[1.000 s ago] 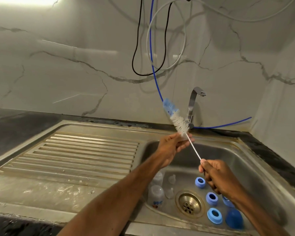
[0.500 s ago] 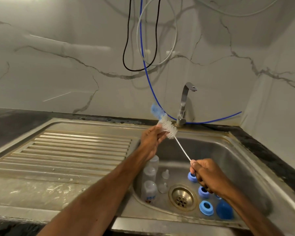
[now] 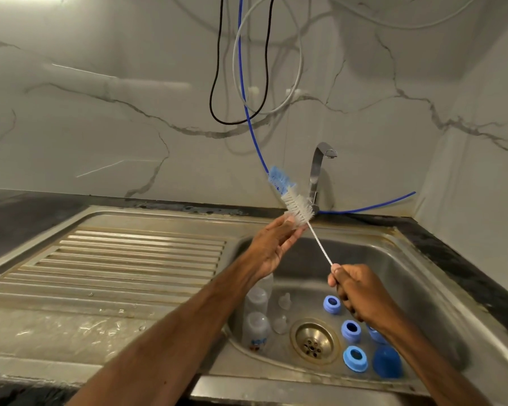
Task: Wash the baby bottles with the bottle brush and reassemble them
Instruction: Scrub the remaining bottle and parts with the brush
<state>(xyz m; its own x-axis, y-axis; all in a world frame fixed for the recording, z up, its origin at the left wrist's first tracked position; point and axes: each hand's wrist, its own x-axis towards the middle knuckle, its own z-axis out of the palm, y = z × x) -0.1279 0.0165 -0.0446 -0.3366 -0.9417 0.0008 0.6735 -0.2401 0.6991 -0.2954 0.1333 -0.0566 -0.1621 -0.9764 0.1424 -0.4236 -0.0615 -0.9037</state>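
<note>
Baby bottles lie in the sink, down below my left fingers. There are two clear ones side by side, with no tops on. My left hand is up over them with the fingers almost straight. The tips just touch the lowest white hairs of the bottle brush and grip nothing. The brush slants up past those fingertips, white hairs first and blue ones at the far end, close to the tap. Its thin wire runs down to my right hand, where my fingers are curled tight round the handle with my thumb on top. I think I am checking the brush before the scrub. To do it well I should keep my right grip firm, feel the hairs gently so they do not bend, then pick up a bottle. The little clear teats under my left fingers are hard to see. My right hand hides the handle and part of one of the blue rings below it. I cannot tell if the brush is wet.
</note>
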